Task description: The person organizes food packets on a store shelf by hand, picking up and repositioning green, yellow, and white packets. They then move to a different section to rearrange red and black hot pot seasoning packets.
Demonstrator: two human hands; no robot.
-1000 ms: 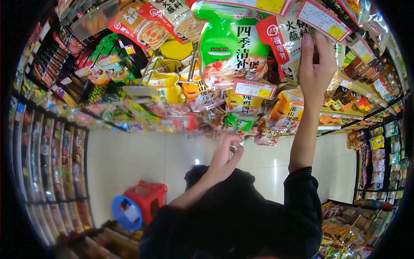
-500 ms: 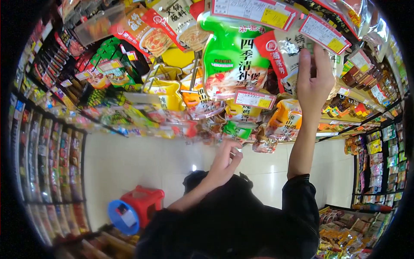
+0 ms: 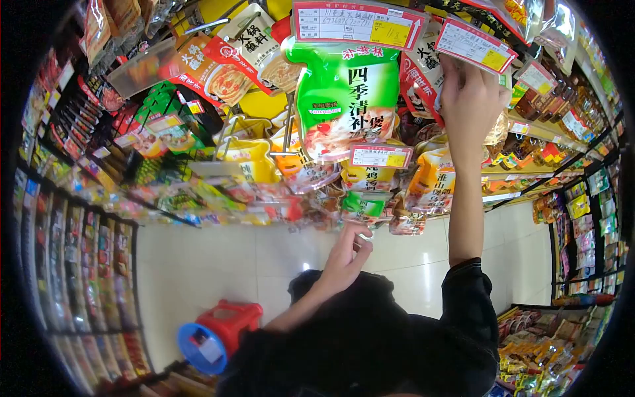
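My right hand [image 3: 473, 99] reaches up to the rack, closed on a white-and-red hot pot dipping sauce packet [image 3: 418, 83] just below a price tag [image 3: 477, 46]. Its fingertips are partly hidden. To the left hangs a large green-and-white soup ingredient packet [image 3: 347, 99], under another price tag [image 3: 357, 25]. My left hand [image 3: 347, 257] is low in front of the rack, fingers curled inward. A small pale spot shows at its fingertips, too small to name. Just above it hangs a small green packet [image 3: 362, 205].
More sauce packets [image 3: 248, 49] and yellow pouches [image 3: 245, 159] hang to the left. Bottles [image 3: 582, 126] line shelves at the right. A red stool [image 3: 231, 324] and a blue basin [image 3: 202, 347] stand on the tiled floor [image 3: 198, 258]; stocked shelves [image 3: 86, 264] run along the left.
My right hand's fingers have gone from lying over the packet's front to curling at its edge, and the packet has tilted. My left hand stays low; the whole view has shifted slightly.
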